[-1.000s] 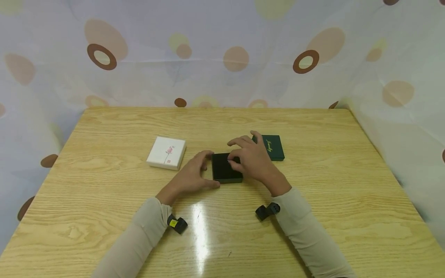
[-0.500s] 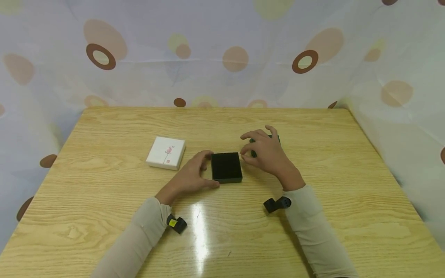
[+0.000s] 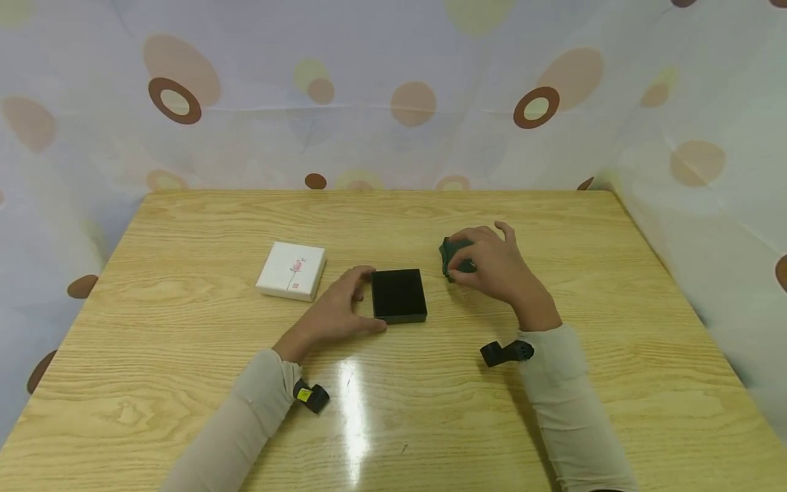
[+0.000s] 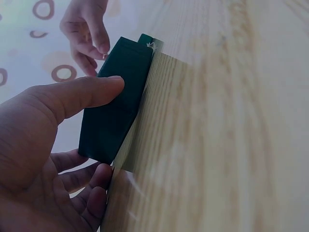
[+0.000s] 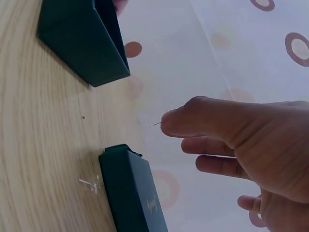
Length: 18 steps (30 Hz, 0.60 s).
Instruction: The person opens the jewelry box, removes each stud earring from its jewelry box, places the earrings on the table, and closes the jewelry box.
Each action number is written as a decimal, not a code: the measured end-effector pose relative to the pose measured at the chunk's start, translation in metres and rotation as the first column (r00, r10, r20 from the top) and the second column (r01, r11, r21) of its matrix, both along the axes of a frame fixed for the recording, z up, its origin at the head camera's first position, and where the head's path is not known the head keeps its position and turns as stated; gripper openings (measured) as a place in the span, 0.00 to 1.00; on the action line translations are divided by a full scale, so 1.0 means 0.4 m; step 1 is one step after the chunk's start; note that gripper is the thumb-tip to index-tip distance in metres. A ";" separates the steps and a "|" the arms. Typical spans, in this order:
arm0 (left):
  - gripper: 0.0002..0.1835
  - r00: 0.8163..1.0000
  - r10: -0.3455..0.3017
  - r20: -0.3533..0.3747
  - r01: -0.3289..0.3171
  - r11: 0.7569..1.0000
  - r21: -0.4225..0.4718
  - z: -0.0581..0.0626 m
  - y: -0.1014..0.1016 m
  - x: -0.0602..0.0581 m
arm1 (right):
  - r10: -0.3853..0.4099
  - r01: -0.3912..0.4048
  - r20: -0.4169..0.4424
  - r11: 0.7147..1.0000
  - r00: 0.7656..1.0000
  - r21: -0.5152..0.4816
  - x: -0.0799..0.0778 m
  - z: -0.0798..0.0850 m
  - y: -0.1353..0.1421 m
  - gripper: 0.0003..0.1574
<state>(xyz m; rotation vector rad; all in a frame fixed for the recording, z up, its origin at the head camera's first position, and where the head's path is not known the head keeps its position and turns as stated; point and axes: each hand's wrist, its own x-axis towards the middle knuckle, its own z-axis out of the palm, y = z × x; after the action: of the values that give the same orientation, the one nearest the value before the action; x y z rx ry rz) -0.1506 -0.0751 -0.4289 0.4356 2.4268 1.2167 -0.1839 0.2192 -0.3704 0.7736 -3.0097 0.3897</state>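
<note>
A dark green jewelry box (image 3: 399, 294) with a black inside sits open-topped on the table. My left hand (image 3: 334, 311) grips its left end, thumb at the front and fingers behind; the left wrist view shows the thumb on the box side (image 4: 106, 130). My right hand (image 3: 498, 265) is over the green lid (image 5: 137, 193), partly covering it from the head view. Between thumb and forefinger it pinches a thin metallic piece (image 5: 155, 124), too small to identify. A crumpled green edge (image 3: 445, 256) shows at the lid's left. A tiny silvery item (image 5: 90, 183) lies beside the lid.
A white square box (image 3: 292, 270) with a pink flower print stands left of my left hand. The wooden table (image 3: 203, 383) reaches back to a patterned cloth (image 3: 369, 68) behind it.
My right hand has moved from over the jewelry box to the right, above the green lid, fingertips still pinched. My left hand stays on the box.
</note>
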 end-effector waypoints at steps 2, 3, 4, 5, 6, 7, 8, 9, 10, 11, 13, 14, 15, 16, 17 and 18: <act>0.52 1.000 -0.001 0.001 0.001 1.000 -0.001 0.001 0.000 0.000 | -0.013 0.013 0.024 1.000 1.000 0.003 -0.001 0.000 0.009 0.03; 0.52 1.000 -0.002 0.002 0.002 1.000 -0.001 0.001 0.000 0.000 | -0.017 0.017 0.035 1.000 0.999 0.005 -0.002 -0.001 0.014 0.03; 0.52 1.000 -0.003 0.001 0.003 1.000 -0.002 0.001 0.000 0.000 | -0.023 0.023 0.048 1.000 0.999 0.004 -0.003 -0.001 0.019 0.03; 0.52 1.000 -0.003 0.002 0.003 1.000 -0.001 0.001 0.000 0.000 | -0.026 0.026 0.059 1.000 0.998 0.002 -0.003 0.000 0.023 0.03; 0.52 1.000 -0.004 0.002 0.004 1.000 -0.002 0.002 0.000 0.000 | -0.031 0.031 0.070 1.000 0.997 0.002 -0.004 0.000 0.027 0.03; 0.52 1.000 -0.003 0.002 0.003 1.000 -0.003 0.002 0.000 -0.001 | -0.032 0.032 0.079 0.999 0.996 0.000 -0.004 0.000 0.031 0.03; 0.52 1.000 -0.004 -0.001 0.004 1.000 -0.002 0.003 0.001 -0.001 | -0.032 0.032 0.086 0.999 0.996 -0.002 -0.005 0.000 0.035 0.03; 0.52 1.000 -0.004 -0.004 0.004 1.000 -0.003 0.004 0.000 -0.001 | -0.031 0.031 0.094 1.000 0.995 -0.004 -0.005 0.000 0.039 0.03; 0.51 1.000 -0.006 -0.008 0.006 1.000 -0.005 0.004 0.000 -0.001 | -0.031 0.031 0.102 0.999 0.994 -0.006 -0.005 0.000 0.042 0.03; 0.51 1.000 -0.006 -0.007 0.006 1.000 -0.005 0.006 0.000 0.000 | -0.031 0.032 0.110 0.999 0.993 -0.007 -0.005 0.000 0.045 0.04; 0.51 1.000 -0.009 -0.009 0.008 1.000 -0.008 0.008 0.000 0.001 | -0.029 0.031 0.130 0.999 0.991 -0.012 -0.004 -0.001 0.052 0.05; 0.52 1.000 -0.010 -0.010 0.010 1.000 -0.008 0.008 0.000 0.002 | -0.029 0.031 0.139 0.999 0.990 -0.013 -0.003 -0.001 0.056 0.05; 0.52 1.000 -0.009 -0.008 0.009 1.000 -0.009 0.008 0.000 0.002 | -0.030 0.033 0.149 0.999 0.988 -0.016 -0.003 -0.001 0.059 0.06; 0.52 1.000 -0.010 -0.009 0.009 1.000 -0.008 0.008 0.000 0.003 | -0.033 0.036 0.160 0.999 0.987 -0.016 -0.002 -0.002 0.063 0.06; 0.52 1.000 -0.009 -0.008 0.009 1.000 -0.006 0.007 0.000 0.004 | -0.037 0.040 0.172 0.999 0.984 -0.015 -0.002 -0.003 0.067 0.06; 0.51 1.000 -0.010 -0.009 0.010 1.000 -0.004 0.006 0.000 0.004 | -0.041 0.044 0.185 0.999 0.982 -0.014 -0.001 -0.004 0.070 0.07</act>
<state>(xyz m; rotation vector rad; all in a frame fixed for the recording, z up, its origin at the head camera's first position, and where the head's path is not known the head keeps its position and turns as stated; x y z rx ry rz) -0.1491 -0.0751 -0.4266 0.4522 2.4310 1.2086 -0.1844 0.2472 -0.3719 0.7075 -3.1824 0.5145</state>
